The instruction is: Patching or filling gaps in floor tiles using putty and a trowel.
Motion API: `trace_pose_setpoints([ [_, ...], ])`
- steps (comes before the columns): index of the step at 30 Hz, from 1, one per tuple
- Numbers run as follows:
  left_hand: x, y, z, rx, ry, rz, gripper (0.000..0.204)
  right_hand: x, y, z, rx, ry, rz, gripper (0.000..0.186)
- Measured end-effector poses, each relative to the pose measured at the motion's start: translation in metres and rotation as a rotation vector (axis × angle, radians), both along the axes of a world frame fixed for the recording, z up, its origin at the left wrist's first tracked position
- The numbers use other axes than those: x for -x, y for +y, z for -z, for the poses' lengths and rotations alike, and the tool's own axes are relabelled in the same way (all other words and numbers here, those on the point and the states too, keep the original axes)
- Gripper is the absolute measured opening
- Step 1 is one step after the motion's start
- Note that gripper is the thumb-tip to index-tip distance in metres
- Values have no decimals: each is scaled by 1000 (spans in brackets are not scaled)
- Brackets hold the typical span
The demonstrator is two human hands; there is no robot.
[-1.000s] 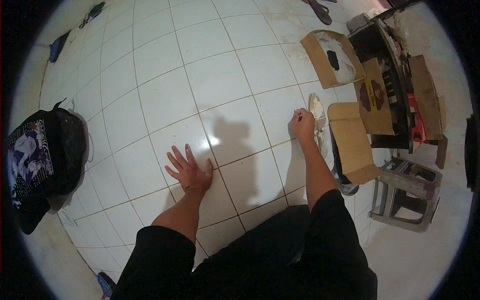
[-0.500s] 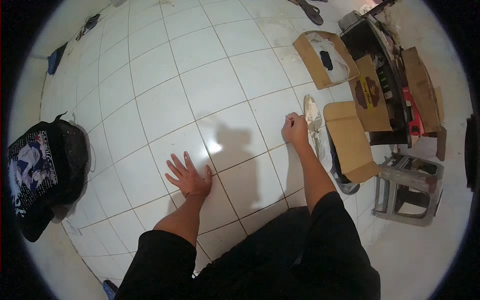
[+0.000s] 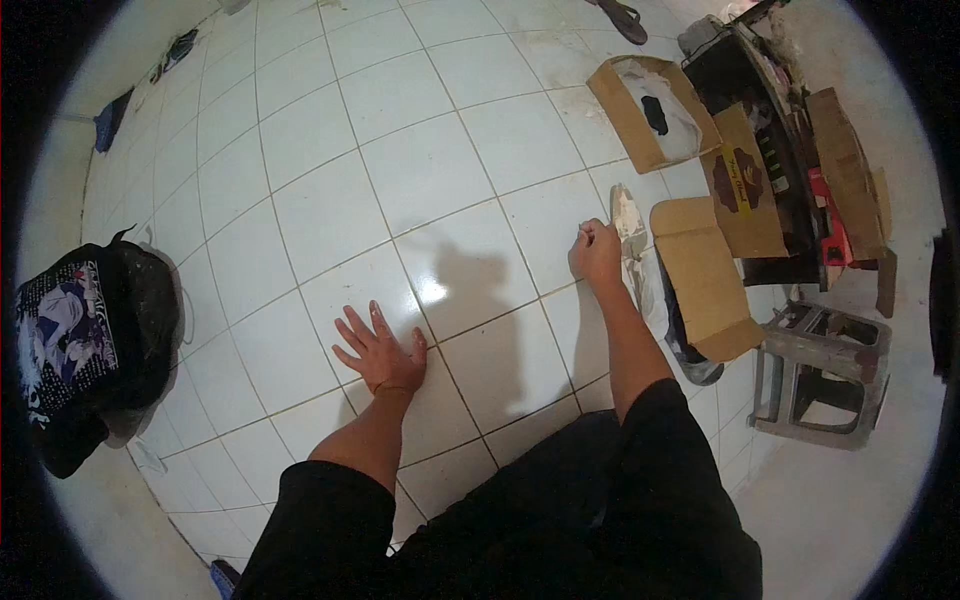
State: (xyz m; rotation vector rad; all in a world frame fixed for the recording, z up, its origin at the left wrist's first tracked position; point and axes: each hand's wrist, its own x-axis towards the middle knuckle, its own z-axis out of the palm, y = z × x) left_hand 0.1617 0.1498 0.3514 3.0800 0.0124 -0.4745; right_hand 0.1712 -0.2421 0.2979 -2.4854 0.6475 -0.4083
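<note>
My left hand (image 3: pixel 378 355) is spread flat, palm down, over the white tiled floor (image 3: pixel 430 170), left of my body's shadow. My right hand (image 3: pixel 598 255) is closed, its thumb and fingers drawn together; whatever it may hold is too small or hidden to make out. Just right of it lies a flat, pale, mottled piece (image 3: pixel 627 212) with a long narrow shape. Beside that, a brown cardboard lid (image 3: pixel 704 282) partly covers a dark shoe-like thing (image 3: pixel 690 365) and some crumpled whitish material (image 3: pixel 650 295).
An open cardboard box (image 3: pixel 640 140) with white paper and a black item stands far right, by a dark rack (image 3: pixel 790 180) with cardboard. Grey step stool (image 3: pixel 830 380) lies right. Black bag (image 3: pixel 130 320) rests left; a sandal (image 3: pixel 625 22) lies at the far end.
The whole view has shifted slightly. Both hands keep nearly the same places and poses.
</note>
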Motion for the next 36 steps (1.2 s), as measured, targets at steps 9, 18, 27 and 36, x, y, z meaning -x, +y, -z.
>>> trace_pose_setpoints([
  [9,1,2,-6,21,18,-10,90,3,12,-8,-85,97,62,11],
  [18,0,-2,-6,11,39,-5,89,1,2,5,47,-7,14,8],
  [27,-2,-2,-2,-15,58,-17,91,5,10,0,-81,75,36,14],
  [36,1,0,0,20,-6,-10,90,6,17,-7,-49,111,26,14],
])
